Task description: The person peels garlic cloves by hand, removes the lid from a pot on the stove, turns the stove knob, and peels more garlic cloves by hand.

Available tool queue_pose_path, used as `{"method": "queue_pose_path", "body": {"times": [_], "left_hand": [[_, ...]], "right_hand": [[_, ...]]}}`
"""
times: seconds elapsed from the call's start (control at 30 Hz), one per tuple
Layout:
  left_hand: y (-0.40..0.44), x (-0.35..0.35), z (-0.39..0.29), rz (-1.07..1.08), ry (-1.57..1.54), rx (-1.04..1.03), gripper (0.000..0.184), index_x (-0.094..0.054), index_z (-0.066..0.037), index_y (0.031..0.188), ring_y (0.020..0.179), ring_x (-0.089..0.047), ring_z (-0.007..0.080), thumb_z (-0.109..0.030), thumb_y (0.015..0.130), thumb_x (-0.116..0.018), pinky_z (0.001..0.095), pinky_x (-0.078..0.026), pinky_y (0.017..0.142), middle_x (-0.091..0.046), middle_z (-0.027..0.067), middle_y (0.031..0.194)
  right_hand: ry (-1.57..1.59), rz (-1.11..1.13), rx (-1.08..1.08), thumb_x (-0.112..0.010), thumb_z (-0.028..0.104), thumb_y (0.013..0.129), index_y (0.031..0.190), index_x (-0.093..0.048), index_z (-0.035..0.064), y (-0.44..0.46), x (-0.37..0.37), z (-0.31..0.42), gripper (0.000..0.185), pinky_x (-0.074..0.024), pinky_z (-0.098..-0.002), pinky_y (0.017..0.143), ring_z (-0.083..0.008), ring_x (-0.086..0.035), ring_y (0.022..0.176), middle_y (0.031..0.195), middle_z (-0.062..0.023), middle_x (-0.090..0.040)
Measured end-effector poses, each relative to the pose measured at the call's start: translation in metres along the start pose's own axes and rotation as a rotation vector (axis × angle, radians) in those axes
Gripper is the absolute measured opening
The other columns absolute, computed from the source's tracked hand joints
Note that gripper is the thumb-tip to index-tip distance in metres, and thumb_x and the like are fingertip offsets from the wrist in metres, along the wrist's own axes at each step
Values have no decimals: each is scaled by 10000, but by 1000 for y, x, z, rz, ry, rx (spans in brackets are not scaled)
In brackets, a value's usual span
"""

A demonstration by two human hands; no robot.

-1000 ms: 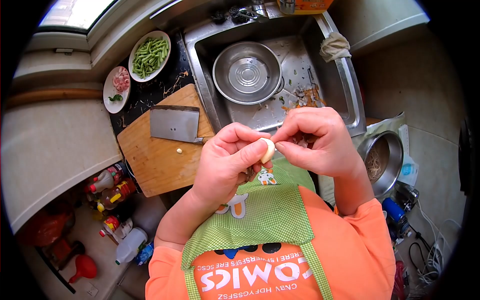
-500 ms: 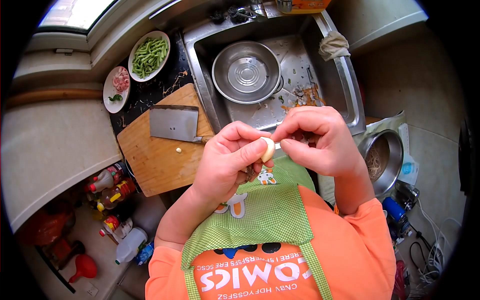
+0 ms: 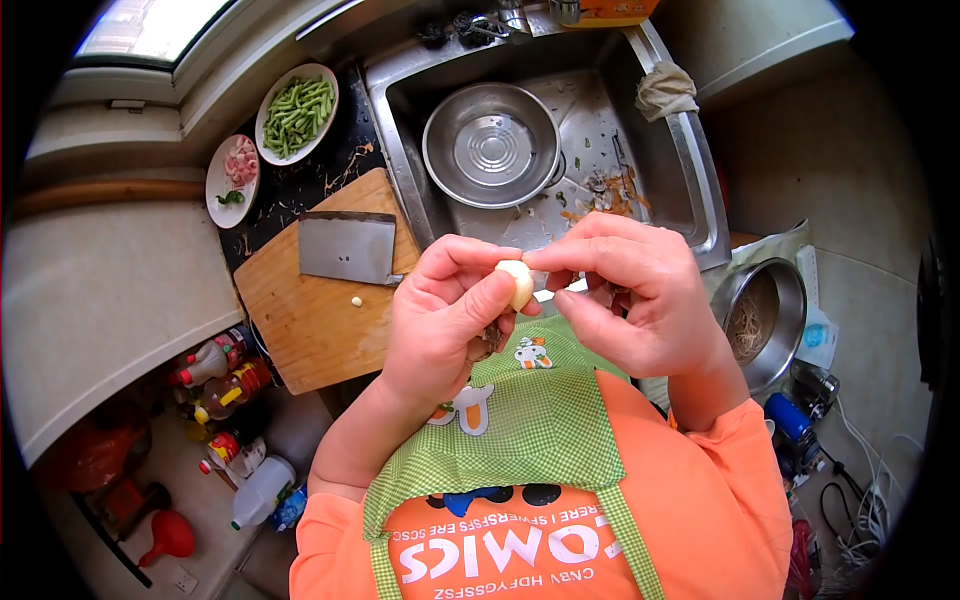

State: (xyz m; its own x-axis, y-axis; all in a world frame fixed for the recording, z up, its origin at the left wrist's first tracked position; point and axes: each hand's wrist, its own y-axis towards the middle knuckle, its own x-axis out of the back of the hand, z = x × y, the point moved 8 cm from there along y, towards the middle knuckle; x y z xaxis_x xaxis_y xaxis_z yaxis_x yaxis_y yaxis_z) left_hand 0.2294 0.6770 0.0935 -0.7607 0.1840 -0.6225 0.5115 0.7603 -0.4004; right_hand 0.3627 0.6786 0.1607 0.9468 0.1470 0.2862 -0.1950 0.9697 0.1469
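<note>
A dark counter point(image 3: 350, 112) carries a plate point(image 3: 262, 128) of cut green beans point(image 3: 298, 117); just beside it, another plate point(image 3: 216, 188) with pink meat point(image 3: 241, 162) and green pieces point(image 3: 231, 197); a wooden cutting board point(image 3: 320, 340), with a cleaver point(image 3: 346, 248) and small pale piece point(image 3: 357, 301) on it; a steel sink point(image 3: 500, 228) holds a metal basin point(image 3: 492, 155) and scattered scraps point(image 3: 612, 192).

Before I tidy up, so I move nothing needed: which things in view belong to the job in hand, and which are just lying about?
In the job:
- pale clove, in the left hand, with the right hand at it
- probably the cutting board and cleaver

Lying about, it seems:
- red funnel
- blue canister
- plastic jug
</note>
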Motion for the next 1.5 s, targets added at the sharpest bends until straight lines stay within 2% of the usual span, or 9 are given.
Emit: {"method": "queue_pose_path", "body": {"times": [0.3, 0.4, 0.73, 0.8, 0.9, 1.03, 1.13, 1.3, 1.5], "left_hand": [[-2, -6, -15, 41, 230, -209, 283, -520, -32, 1081, 718, -548, 31, -38, 825, -642, 142, -413, 564, -626, 63, 934], [-3, -6, -13, 72, 201, -182, 311, -516, -36, 1087, 695, -526, 24, -12, 809, -651, 140, -399, 559, -622, 69, 965], [-1, -7, -11, 99, 56, -41, 301, -489, -27, 1146, 649, -502, 30, -35, 857, -572, 153, -397, 543, -617, 98, 1037], [-1, -9, -10, 94, 24, -26, 305, -485, -25, 1157, 652, -506, 35, -43, 863, -564, 156, -400, 544, -616, 102, 1045], [0, -8, -11, 96, -18, -41, 326, -479, -17, 1168, 661, -513, 44, -27, 856, -570, 163, -410, 550, -609, 104, 1065], [-4, -3, -16, 53, 218, -155, 323, -481, -16, 1164, 740, -528, 47, 0, 853, -569, 167, -432, 627, -584, 113, 1126], [-5, -7, -21, 75, 313, -257, 320, -482, -18, 1163, 802, -532, 47, 5, 856, -568, 169, -435, 673, -564, 119, 1167], [-5, -10, -23, 132, 347, -268, 324, -457, -20, 1181, 834, -529, 46, 9, 869, -539, 172, -436, 681, -534, 140, 1222], [-4, -3, -20, 166, 189, -155, 332, -414, -30, 1206, 743, -507, 29, 6, 886, -491, 160, -431, 642, -532, 151, 1229]], "right_hand": [[-183, -161, 249, -663, -32, 648, 766, -624, 29, -1, 1, 14, 139, -435, -242, 427, -144, -557, 496, 674, -67, -581], [-89, -153, 215, -668, -68, 647, 779, -652, 12, 0, 3, 9, 156, -384, -184, 427, -88, -532, 504, 701, -75, -601], [82, -166, 103, -614, -65, 692, 780, -639, 0, 1, 16, -1, 113, -376, -190, 429, -79, -521, 523, 686, -63, -585], [72, -152, 209, -636, -44, 708, 797, -640, -9, 2, 18, 3, 96, -395, -192, 455, -98, -539, 563, 716, -69, -587], [115, -128, 168, -683, 22, 716, 843, -644, -7, 1, 13, 3, 135, -358, -184, 488, -93, -507, 606, 778, -79, -580], [-22, -191, 174, -741, 86, 703, 862, -649, 3, 5, 6, 7, 202, -347, -176, 471, -75, -495, 596, 796, -66, -572], [-127, -162, 203, -770, 89, 671, 855, -637, -2, 6, 3, 8, 245, -441, -231, 467, -140, -557, 571, 730, -83, -573], [14, -126, 119, -689, -17, 705, 827, -614, 4, 7, -1, -4, 144, -407, -207, 465, -93, -522, 574, 737, -55, -561], [443, -161, -61, -592, 24, 794, 793, -572, 1, 8, 2, -32, 31, -367, -178, 551, -58, -461, 638, 764, -26, -519]]}}
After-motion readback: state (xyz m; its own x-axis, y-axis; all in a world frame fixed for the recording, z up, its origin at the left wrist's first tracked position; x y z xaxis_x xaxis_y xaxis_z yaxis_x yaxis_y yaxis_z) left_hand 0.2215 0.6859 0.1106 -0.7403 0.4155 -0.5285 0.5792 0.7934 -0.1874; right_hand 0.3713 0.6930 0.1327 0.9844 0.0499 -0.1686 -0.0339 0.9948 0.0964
